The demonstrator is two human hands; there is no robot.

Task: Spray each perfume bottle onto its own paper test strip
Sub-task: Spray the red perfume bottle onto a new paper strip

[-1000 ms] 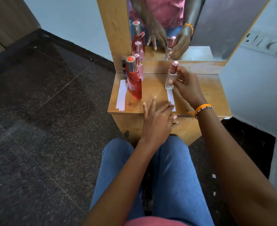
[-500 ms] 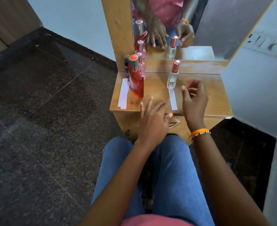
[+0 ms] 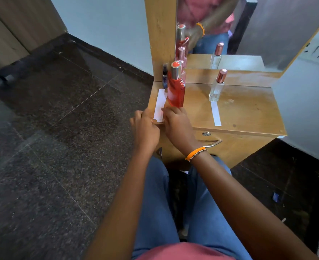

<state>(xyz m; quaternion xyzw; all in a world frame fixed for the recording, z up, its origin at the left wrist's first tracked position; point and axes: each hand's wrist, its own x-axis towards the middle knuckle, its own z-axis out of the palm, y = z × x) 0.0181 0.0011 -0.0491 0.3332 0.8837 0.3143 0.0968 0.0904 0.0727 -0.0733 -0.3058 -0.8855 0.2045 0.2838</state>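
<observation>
A tall red perfume bottle [image 3: 175,90] stands at the left of the wooden table [image 3: 248,111]. A stack of white paper strips [image 3: 159,104] lies beside it at the table's left edge. Both hands meet at the near end of that stack. My left hand [image 3: 145,128] curls its fingers around the stack's near-left corner, and my right hand [image 3: 176,123] bends its fingertips onto the strips just in front of the red bottle. A clear bottle with a rose-gold cap [image 3: 215,89] stands to the right, with a single strip [image 3: 216,114] lying in front of it.
A small dark blue bottle [image 3: 165,76] and a pink bottle [image 3: 183,73] stand behind the red one, against the mirror frame [image 3: 160,34]. A drawer handle [image 3: 214,143] sticks out below the tabletop. My knees are close under the table, and dark floor lies to the left.
My right hand has left the clear bottle and crossed left to the strip stack. My left hand has moved left from the table's front middle to the same stack.
</observation>
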